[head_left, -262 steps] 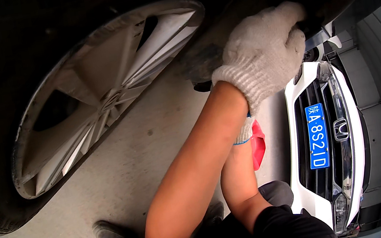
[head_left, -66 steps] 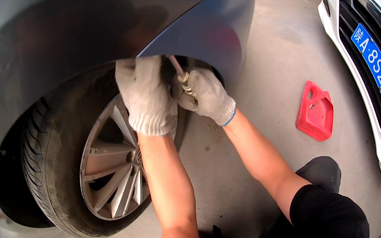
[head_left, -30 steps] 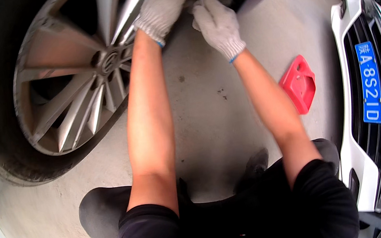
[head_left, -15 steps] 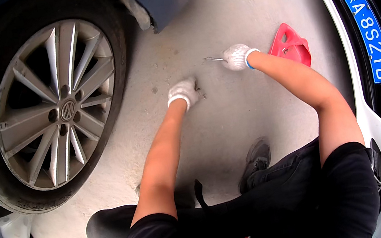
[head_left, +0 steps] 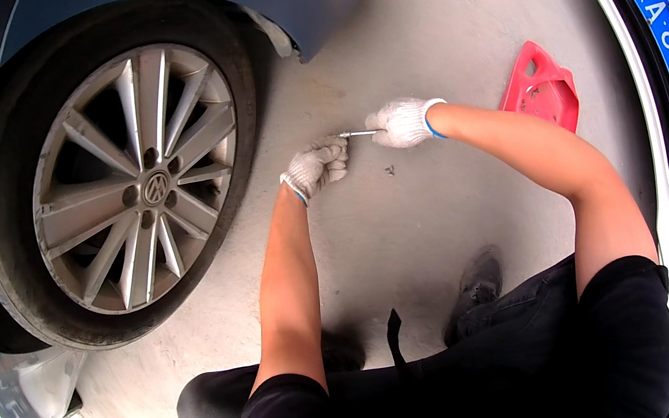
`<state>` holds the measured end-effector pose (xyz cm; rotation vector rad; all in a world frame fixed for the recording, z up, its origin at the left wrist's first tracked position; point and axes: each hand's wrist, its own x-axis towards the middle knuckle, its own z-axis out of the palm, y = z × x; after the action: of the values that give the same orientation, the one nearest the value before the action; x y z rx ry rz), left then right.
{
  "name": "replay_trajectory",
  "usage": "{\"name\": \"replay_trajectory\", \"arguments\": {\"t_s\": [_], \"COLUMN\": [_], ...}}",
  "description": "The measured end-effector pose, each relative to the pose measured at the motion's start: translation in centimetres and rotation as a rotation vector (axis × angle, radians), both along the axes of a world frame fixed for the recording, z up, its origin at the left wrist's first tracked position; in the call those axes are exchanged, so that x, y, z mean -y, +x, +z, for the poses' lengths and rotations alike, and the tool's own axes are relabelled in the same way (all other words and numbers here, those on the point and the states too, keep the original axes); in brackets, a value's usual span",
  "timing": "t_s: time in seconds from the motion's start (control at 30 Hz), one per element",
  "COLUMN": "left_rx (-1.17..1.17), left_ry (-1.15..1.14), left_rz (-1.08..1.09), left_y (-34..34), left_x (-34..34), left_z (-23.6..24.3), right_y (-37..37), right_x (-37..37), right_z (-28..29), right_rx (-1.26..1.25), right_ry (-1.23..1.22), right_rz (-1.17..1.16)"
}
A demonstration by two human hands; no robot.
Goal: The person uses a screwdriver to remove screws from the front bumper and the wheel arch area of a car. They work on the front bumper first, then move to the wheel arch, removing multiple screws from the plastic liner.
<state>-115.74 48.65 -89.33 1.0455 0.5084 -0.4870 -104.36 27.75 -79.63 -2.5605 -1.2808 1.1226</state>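
- Step in hand, as judged: handling a slim metal tool [head_left: 358, 132] low over the floor [head_left: 458, 216], beside the wheel [head_left: 140, 187].
- Right hand [head_left: 406, 121]: gloved fingers [head_left: 383, 136] clamped on the tool's right end.
- Left hand [head_left: 317, 167]: fingers curled together, just left of the tool's tip; contact unclear.
- Next move likely calls for a steady grip, tip guided by left fingers.
- Small dark bits [head_left: 389, 170] on floor just below right fingers.

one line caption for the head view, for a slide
Gloved right hand holds a small metal tool toward the left hand beside a wheel.
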Motion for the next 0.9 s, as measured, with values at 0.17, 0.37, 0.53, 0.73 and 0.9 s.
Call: {"name": "replay_trajectory", "arguments": {"t_s": [0.17,0.37,0.53,0.73,0.9], "left_rx": [0.117,0.194,0.245,0.282,0.297], "left_ry": [-0.354,-0.505,-0.543,-0.55,-0.408], "left_rz": [0.175,0.239,0.275,0.313,0.318], "left_y": [0.2,1.3,1.9,1.9,1.5], "left_x": [-2.8,-3.4,-3.2,-3.4,-4.3], "left_z": [-0.1,1.0,1.7,2.7,3.2], "right_y": [-0.8,-1.3,-2.1,-2.3,-2.8], "right_x": [-1.1,-1.7,-2.5,-3.0,-4.0], "right_z": [2.8,5.6,5.5,6.2,6.1], "right_rx": [0.119,0.186,0.236,0.261,0.324], "right_ry": [0.14,0.154,0.201,0.194,0.161], "right_rz": [0.036,0.032,0.016,0.003,0.046]}}
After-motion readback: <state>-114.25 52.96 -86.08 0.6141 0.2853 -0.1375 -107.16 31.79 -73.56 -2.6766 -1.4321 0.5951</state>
